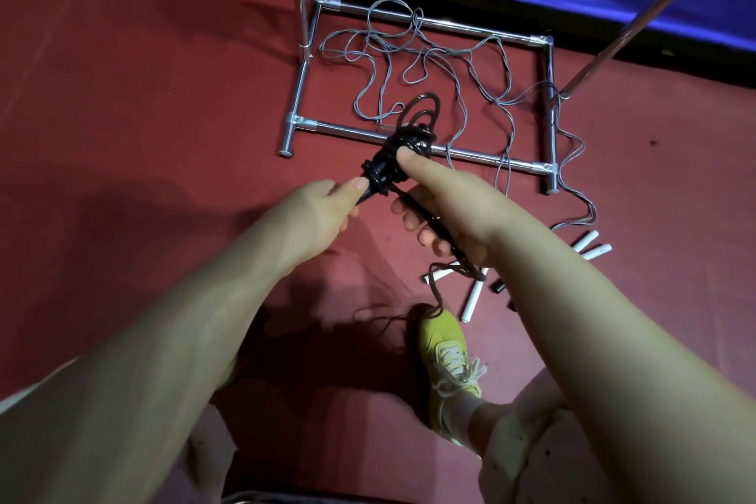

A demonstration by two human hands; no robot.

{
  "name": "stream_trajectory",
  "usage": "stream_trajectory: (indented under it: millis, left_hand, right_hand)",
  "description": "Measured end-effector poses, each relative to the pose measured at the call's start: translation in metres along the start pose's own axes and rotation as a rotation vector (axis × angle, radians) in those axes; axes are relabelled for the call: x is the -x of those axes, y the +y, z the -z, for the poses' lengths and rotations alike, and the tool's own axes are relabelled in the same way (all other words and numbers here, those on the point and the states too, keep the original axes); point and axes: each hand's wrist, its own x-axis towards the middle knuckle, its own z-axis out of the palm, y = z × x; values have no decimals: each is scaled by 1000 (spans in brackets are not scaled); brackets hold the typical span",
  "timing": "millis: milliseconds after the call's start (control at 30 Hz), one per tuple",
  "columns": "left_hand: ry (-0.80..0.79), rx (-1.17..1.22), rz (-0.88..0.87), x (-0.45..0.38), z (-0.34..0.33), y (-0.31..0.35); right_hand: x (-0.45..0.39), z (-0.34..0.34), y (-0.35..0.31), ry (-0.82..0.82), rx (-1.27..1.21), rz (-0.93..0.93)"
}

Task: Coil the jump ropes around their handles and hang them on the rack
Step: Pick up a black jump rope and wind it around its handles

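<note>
While the left hand [323,209] grips the handle end of the black jump rope [392,160], held above the floor before the rack [421,147], the right hand [446,209] pinches the coil, thumb pressed on. Coiling is nearly complete; next, secure the trailing tail, then hang.

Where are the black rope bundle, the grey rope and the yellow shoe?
black rope bundle [392,164]: head view, on its wound coils.
grey rope [450,61]: head view, on a loose loop.
yellow shoe [444,344]: head view, on its toe.
</note>
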Motion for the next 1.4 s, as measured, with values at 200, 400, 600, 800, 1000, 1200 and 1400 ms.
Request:
stream_trajectory:
  millis: [200,400,600,800,1000,1200,1400]
  left_hand:
    - [-26,18,-54,1,2,-2]
    - [-287,345,19,16,10,15]
    - [-722,916,133,24,14,20]
    - [-666,788,80,24,7,21]
    - [-214,491,-88,23,2,22]
    - [-12,115,-162,13,0,5]
    - [178,-142,-217,11,4,4]
  right_hand:
    - [-3,-10,2,109,-50,112]
    - [-3,-8,0,114,-185,292]
    - [-5,-5,-1,-11,-339,361]
    - [-4,-1,-1,-30,-159,457]
    - [5,-1,-8,-7,-3,382]
    - [-3,-6,-2,51,109,249]
    - [-10,-14,6,118,108,113]
